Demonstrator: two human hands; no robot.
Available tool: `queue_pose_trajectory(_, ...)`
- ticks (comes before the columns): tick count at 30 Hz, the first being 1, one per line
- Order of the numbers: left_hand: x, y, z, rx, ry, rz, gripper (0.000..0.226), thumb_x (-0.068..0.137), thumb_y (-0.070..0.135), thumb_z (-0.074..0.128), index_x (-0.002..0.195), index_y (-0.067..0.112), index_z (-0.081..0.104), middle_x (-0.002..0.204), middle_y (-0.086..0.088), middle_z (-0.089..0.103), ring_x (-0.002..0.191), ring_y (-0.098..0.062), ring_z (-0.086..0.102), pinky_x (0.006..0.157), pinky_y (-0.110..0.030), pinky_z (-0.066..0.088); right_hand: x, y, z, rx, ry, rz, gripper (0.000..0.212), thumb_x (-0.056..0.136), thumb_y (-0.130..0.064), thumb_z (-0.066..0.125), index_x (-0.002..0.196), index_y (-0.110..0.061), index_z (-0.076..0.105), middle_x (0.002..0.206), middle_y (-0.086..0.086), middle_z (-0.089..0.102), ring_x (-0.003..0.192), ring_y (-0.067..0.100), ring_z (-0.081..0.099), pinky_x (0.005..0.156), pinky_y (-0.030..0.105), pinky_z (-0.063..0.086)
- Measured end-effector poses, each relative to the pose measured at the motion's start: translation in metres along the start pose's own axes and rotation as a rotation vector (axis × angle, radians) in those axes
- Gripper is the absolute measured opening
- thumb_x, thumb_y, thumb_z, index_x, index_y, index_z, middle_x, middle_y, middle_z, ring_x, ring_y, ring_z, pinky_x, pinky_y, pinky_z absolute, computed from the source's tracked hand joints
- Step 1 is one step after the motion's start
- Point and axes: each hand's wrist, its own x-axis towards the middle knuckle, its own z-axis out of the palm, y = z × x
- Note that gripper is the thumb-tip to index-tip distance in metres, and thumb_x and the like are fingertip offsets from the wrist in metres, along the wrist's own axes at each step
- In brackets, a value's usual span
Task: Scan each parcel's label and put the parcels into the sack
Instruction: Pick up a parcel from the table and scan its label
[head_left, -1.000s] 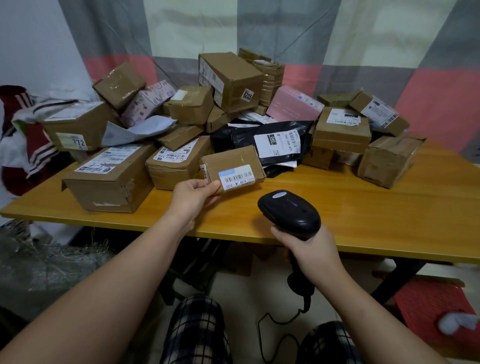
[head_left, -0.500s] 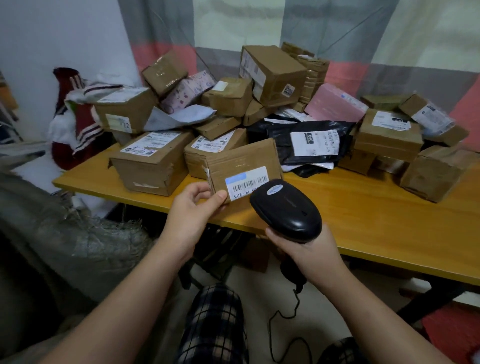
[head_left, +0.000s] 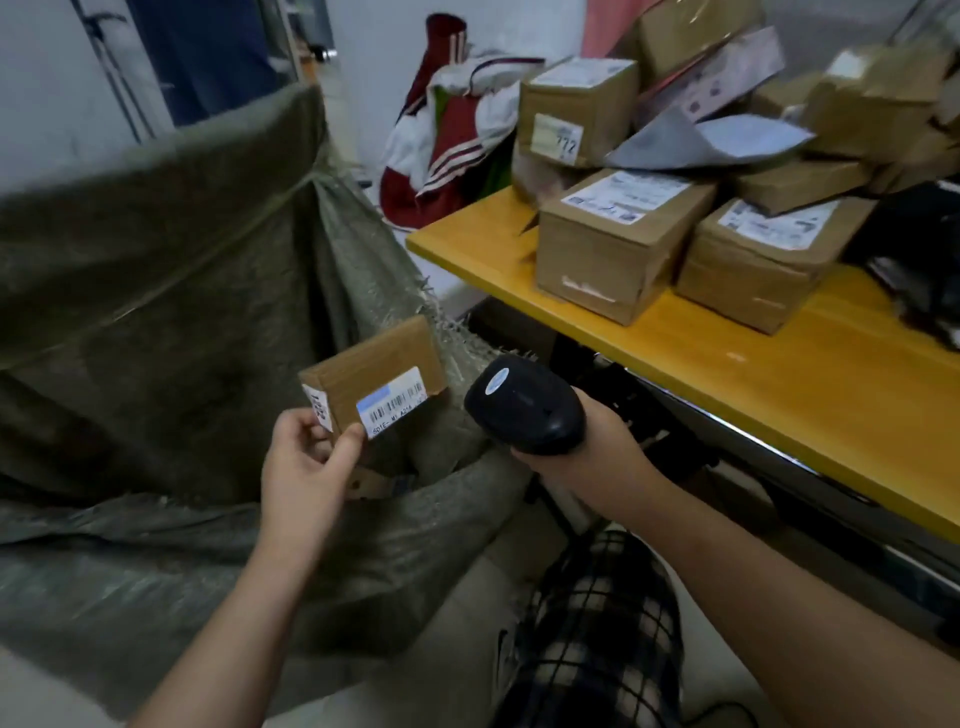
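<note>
My left hand (head_left: 306, 467) pinches the near corner of a small brown cardboard parcel (head_left: 371, 371) with a white and blue barcode label facing up. I hold it over the open mouth of a big grey-green woven sack (head_left: 171, 291) at the left. My right hand (head_left: 597, 457) grips a black handheld barcode scanner (head_left: 524, 408) just right of the parcel, its head level with the label. More brown parcels (head_left: 618, 244) are piled on the yellow wooden table (head_left: 779, 353) at the right.
A piece of cardboard (head_left: 374, 480) shows inside the sack below the held parcel. Red and white clothing (head_left: 447, 150) lies heaped behind the table's left corner. The table's dark frame (head_left: 675, 426) runs under its edge, close to my right hand. My knees in checked trousers (head_left: 587, 634) are below.
My view has swung left from the table to the sack. My left hand has carried the small parcel off the table edge to above the sack's mouth. The scanner has followed alongside it.
</note>
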Motion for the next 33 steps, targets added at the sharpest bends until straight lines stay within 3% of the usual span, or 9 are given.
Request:
queue_pose_trajectory(3,0.029,-0.026,-0.013,0.392,-0.022,-0.003,0.023,0.084,0.022,0.070,0.094,0.023,0.050,0.084,0.005,0.062,0.077,-0.015,0.062,0.063,-0.033,0.050,0.019,0.017,0.026,-0.026,-0.070,0.024,0.055,0.072,-0.015,0.083,0.108,-0.043,0.051,0.106,-0.019,0.060,0.103,0.007,0.059,0.083,0.012,0.046)
queue_pose_trajectory(6,0.056,-0.045,-0.009,0.604,-0.065,-0.014,0.024,0.084,0.024,0.070,0.094,0.017,0.049,0.089,0.000,0.061,0.077,-0.019,0.057,0.065,-0.033,0.045,0.035,0.032,0.044,-0.013,-0.151,0.104,0.053,0.076,-0.017,0.079,0.123,-0.026,0.054,0.115,-0.005,0.061,0.110,0.017,0.059,0.092,0.036,0.051)
queue_pose_trajectory(11,0.090,-0.078,0.011,0.818,-0.198,-0.116,0.031,0.089,0.023,0.065,0.110,0.007,0.047,0.108,-0.016,0.060,0.099,-0.034,0.059,0.077,-0.038,0.046,0.053,0.050,0.064,-0.006,-0.167,0.180,0.048,0.079,-0.015,0.078,0.104,-0.043,0.048,0.097,-0.027,0.053,0.088,-0.007,0.054,0.072,0.008,0.046)
queue_pose_trajectory(15,0.100,-0.110,0.016,0.937,-0.310,-0.267,0.038,0.091,0.022,0.061,0.120,0.004,0.044,0.119,-0.021,0.054,0.108,-0.039,0.056,0.091,-0.046,0.047,0.063,0.064,0.072,-0.093,-0.171,0.261,0.044,0.078,-0.016,0.079,0.114,-0.024,0.056,0.094,-0.011,0.058,0.093,0.012,0.059,0.078,0.024,0.051)
queue_pose_trajectory(21,0.095,-0.137,0.008,1.106,-0.380,-0.372,0.046,0.092,0.034,0.059,0.119,0.000,0.046,0.122,-0.024,0.054,0.113,-0.041,0.054,0.091,-0.044,0.046,0.065,0.079,0.078,-0.096,-0.164,0.267,0.054,0.077,-0.019,0.080,0.125,-0.017,0.057,0.099,-0.012,0.056,0.097,0.007,0.055,0.066,0.005,0.038)
queue_pose_trajectory(24,0.091,-0.123,0.013,1.170,-0.354,-0.278,0.049,0.092,0.041,0.057,0.124,0.005,0.045,0.123,-0.019,0.051,0.114,-0.038,0.053,0.088,-0.041,0.045,0.065,0.081,0.077,-0.125,-0.144,0.274,0.053,0.077,-0.020,0.079,0.125,-0.016,0.056,0.101,-0.008,0.057,0.095,0.008,0.053,0.066,0.008,0.039)
queue_pose_trajectory(27,0.081,-0.095,0.018,1.132,-0.316,-0.054,0.039,0.095,0.036,0.052,0.120,0.006,0.052,0.119,-0.018,0.054,0.109,-0.036,0.053,0.086,-0.042,0.047,0.059,0.075,0.069,-0.109,-0.103,0.252,0.047,0.075,-0.020,0.080,0.118,-0.021,0.060,0.102,-0.008,0.061,0.095,0.009,0.055,0.075,0.017,0.043)
queue_pose_trajectory(30,0.062,-0.056,0.024,0.993,-0.270,0.174,0.030,0.094,0.031,0.052,0.112,0.008,0.058,0.109,-0.013,0.059,0.101,-0.031,0.056,0.082,-0.041,0.049,0.046,0.057,0.053,-0.019,-0.002,0.186,0.040,0.072,-0.019,0.082,0.095,-0.039,0.057,0.091,-0.021,0.061,0.088,0.001,0.059,0.069,0.009,0.043)
queue_pose_trajectory(33,0.042,-0.012,0.040,0.847,-0.272,0.362,0.026,0.094,0.029,0.054,0.111,0.012,0.061,0.106,-0.006,0.061,0.100,-0.024,0.057,0.085,-0.039,0.049,0.029,0.030,0.024,-0.028,0.161,0.109,0.042,0.070,-0.020,0.083,0.095,-0.042,0.058,0.087,-0.027,0.059,0.080,-0.012,0.058,0.065,0.003,0.042)
